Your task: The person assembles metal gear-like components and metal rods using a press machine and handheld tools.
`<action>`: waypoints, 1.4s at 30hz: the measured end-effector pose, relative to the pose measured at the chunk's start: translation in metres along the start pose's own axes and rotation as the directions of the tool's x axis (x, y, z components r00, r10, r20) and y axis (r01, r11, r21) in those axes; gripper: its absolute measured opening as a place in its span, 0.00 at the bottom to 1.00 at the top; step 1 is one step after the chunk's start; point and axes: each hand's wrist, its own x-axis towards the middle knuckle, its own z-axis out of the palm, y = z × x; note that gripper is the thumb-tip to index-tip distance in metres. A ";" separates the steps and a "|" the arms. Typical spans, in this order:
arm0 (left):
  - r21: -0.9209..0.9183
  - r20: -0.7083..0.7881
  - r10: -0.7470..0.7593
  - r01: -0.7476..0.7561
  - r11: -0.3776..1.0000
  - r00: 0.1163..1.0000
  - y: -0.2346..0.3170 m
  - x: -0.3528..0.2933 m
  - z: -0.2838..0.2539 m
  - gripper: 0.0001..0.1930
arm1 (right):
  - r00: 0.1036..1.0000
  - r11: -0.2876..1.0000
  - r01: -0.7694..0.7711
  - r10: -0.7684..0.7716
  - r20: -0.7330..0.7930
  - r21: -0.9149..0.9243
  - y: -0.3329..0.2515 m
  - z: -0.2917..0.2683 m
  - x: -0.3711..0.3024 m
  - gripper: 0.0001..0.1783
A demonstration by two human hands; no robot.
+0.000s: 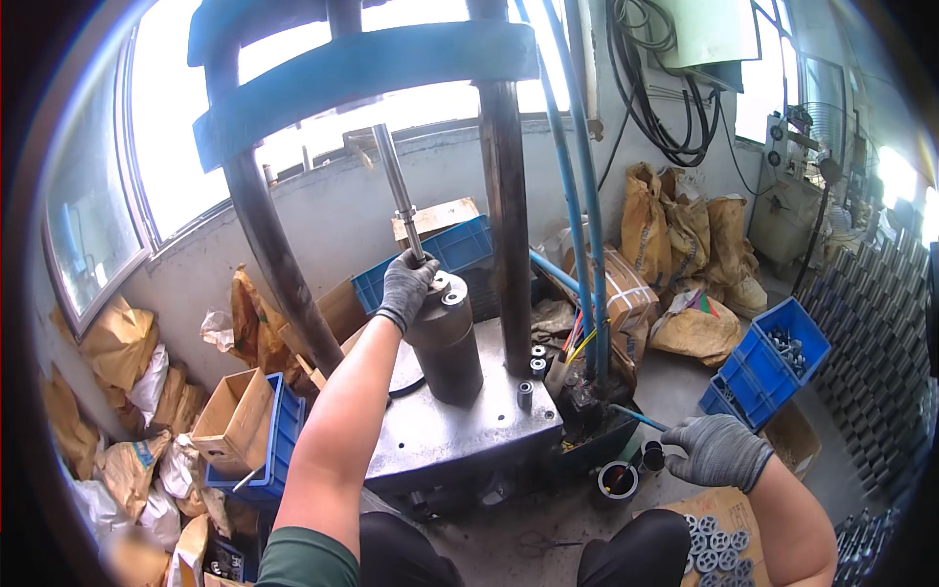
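My left hand (406,289), in a grey knit glove, reaches to the top of a dark steel cylinder (445,352). Its fingers close around something at the foot of a slim bright steel rod (396,181); the gripped piece is mostly hidden. Beside the fingertips, a small metal ring (453,296) lies on the cylinder top. The cylinder stands on the steel bed (489,426) of a press with a blue crossbeam (367,83). At the right, my gloved right hand (719,452) is closed at the end of a thin blue lever (638,419).
Small metal bushings (525,394) stand on the bed's right edge. Below my right hand is a round pot (618,481); several spoked metal discs (719,543) lie on cardboard. Blue crates (773,362) hold metal parts. Sacks (132,465) and a wooden box (233,416) crowd the left.
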 end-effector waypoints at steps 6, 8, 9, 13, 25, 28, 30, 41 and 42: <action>0.091 -0.034 0.094 -0.090 0.992 0.995 -0.006 -0.003 -0.002 0.06 | 0.999 0.999 -0.003 0.002 0.039 0.032 -0.010 -0.009 -0.001 0.23; 0.121 -0.026 -0.008 0.011 0.993 1.000 -0.003 -0.004 0.002 0.09 | 1.000 0.999 -0.007 0.007 0.021 0.033 -0.011 -0.007 -0.004 0.23; 0.188 -0.031 -0.015 0.021 0.982 0.999 0.002 -0.008 0.000 0.13 | 1.000 0.999 -0.008 0.009 -0.008 0.036 -0.012 -0.006 -0.004 0.22; 0.173 -0.050 0.010 -0.002 0.985 0.999 -0.005 -0.002 -0.001 0.15 | 0.997 0.998 -0.011 0.016 -0.070 0.069 -0.011 0.001 -0.010 0.20; 0.145 -0.084 0.071 -0.058 0.988 0.994 -0.004 -0.004 0.003 0.11 | 0.997 0.975 -0.072 0.062 0.051 0.213 -0.009 0.066 -0.060 0.12; 0.194 -0.104 0.053 -0.032 0.980 0.993 -0.002 -0.005 0.000 0.10 | 0.990 0.971 -0.131 0.139 -0.026 0.198 -0.016 0.079 -0.066 0.10; 0.077 -0.108 0.142 -0.134 0.988 0.984 -0.005 -0.004 -0.002 0.10 | 0.980 0.962 -0.157 0.181 -0.087 0.223 -0.022 0.080 -0.067 0.10; -0.022 -0.073 0.070 -0.072 0.997 0.995 0.014 -0.015 -0.002 0.11 | 0.952 0.938 -0.175 0.238 -0.193 0.298 -0.026 0.081 -0.065 0.10; -0.052 -0.088 0.077 -0.082 0.995 0.993 0.013 -0.015 0.000 0.11 | 0.948 0.936 -0.175 0.244 -0.206 0.305 -0.027 0.081 -0.064 0.11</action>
